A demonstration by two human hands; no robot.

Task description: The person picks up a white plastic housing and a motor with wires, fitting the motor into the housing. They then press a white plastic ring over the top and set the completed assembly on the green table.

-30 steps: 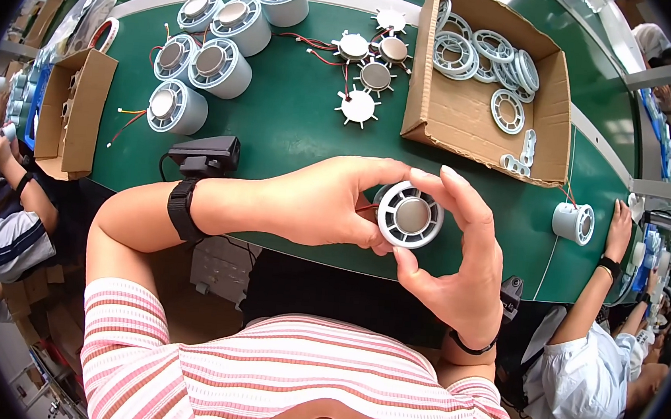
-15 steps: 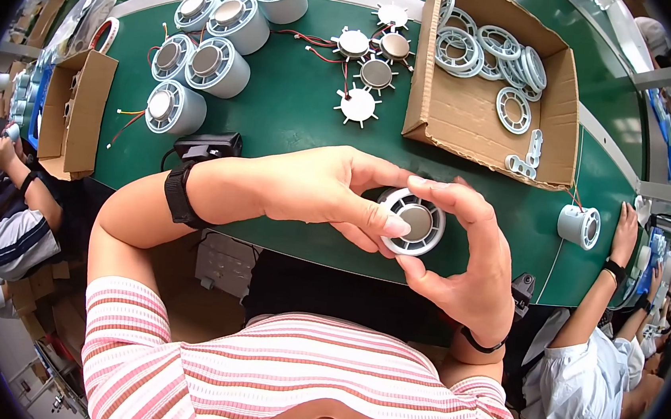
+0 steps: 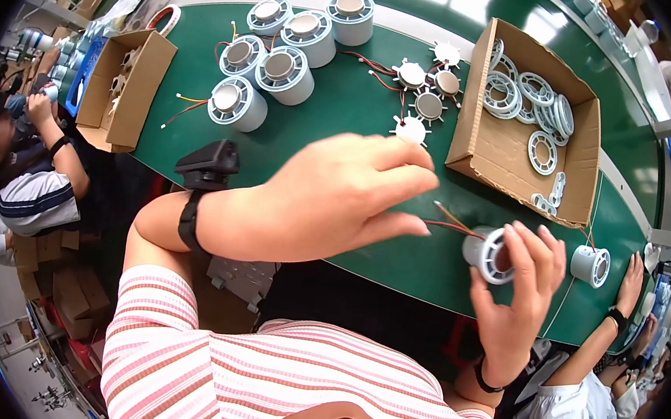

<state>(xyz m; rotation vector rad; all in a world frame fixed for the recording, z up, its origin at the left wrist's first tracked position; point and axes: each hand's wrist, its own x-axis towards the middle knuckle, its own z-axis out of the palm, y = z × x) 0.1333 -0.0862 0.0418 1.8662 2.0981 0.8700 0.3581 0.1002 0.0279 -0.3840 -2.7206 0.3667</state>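
Note:
My right hand (image 3: 525,282) grips a pale cylindrical housing (image 3: 471,252) by its slotted rim, tilted, over the near right of the green table (image 3: 345,278). Red and yellow wires trail from the housing toward my left hand. To the left of it, my left hand (image 3: 361,196) is empty, thumb and fingers apart, its tips pointing at the wire ends. Beyond it lie several white spoked discs (image 3: 428,104) with round centres and thin wires. Similar pale housings (image 3: 237,105), several in number, stand grouped at the back left with round centres set in their slotted tops.
An open cardboard box (image 3: 476,154) at the back right holds several pale slotted rings (image 3: 542,153). Right of my right hand stands another housing (image 3: 588,265), near a co-worker's hand (image 3: 629,287). A smaller cardboard box (image 3: 142,93) stands at the left edge.
My left hand has let go of the housing and opened. My right hand has carried it to the right, and its wires now show. The whole view has shifted.

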